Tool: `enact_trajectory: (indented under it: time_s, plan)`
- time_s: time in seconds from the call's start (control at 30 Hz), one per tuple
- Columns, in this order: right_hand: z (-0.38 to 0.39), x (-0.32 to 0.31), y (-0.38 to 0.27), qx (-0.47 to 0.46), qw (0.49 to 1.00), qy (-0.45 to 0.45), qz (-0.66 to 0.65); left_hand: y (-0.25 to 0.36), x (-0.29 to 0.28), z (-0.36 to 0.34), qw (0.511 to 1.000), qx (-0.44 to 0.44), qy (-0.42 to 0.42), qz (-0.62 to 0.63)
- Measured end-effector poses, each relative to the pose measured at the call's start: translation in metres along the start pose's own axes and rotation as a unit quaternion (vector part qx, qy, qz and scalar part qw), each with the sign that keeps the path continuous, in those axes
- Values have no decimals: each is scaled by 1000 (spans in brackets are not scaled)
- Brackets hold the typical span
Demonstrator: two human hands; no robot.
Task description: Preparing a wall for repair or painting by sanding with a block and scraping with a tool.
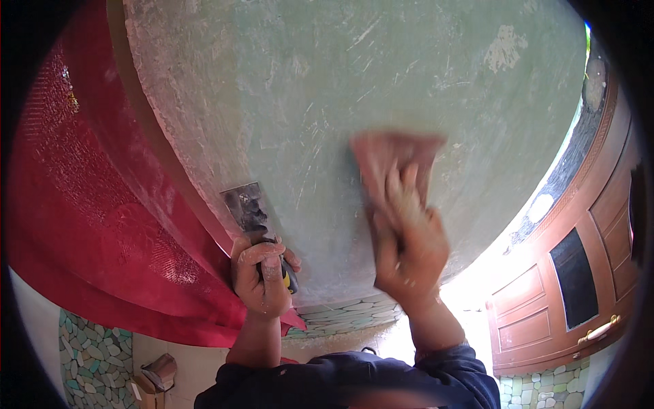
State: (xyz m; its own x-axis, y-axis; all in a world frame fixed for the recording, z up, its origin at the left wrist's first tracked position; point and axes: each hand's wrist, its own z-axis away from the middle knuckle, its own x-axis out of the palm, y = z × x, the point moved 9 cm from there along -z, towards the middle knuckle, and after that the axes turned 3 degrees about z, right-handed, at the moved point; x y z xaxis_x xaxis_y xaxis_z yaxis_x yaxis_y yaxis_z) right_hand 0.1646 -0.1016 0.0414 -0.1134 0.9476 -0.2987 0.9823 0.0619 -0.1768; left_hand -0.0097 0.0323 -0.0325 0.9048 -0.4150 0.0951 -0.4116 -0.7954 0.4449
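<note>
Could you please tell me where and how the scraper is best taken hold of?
I would grip the scraper by its handle, coming from below in the picture, as the left hand does: the flat blade points upward, with the handle at the lower end.

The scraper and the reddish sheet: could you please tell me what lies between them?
In the head view, only the scuffed greenish surface shows between the scraper and the reddish sheet; nothing else lies there.
</note>
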Motion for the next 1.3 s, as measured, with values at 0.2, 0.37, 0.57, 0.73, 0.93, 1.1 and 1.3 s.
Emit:
enact_trajectory:
  time_s: [0.2, 0.37, 0.57, 0.73, 0.93, 1.1, 1.3]
  plan:
    - [96, 27, 16, 81, 993, -81, -12, 2, 2, 0, 1000, 3, 8, 23]
    - [26, 12, 3, 5, 999, -36, -17, 2, -3, -2, 1000, -7, 12, 21]
    - [-95, -22, -21, -30, 995, 89, -14, 2, 3, -5, 999, 2, 16, 33]
    - [-104, -25, -27, -9, 997, 79, 13, 3, -1, -4, 1000, 3, 4, 25]
    - [-25, -5, -11, -7, 999, 29, 17, 3, -1, -5, 999, -5, -4, 37]
    - [60, 18, 4, 81, 995, -65, 10, 6, 1, -6, 999, 3, -16, 30]
    - [56, 17, -22, 36, 979, -53, 192, 1, -1, -4, 999, -12, -5, 42]
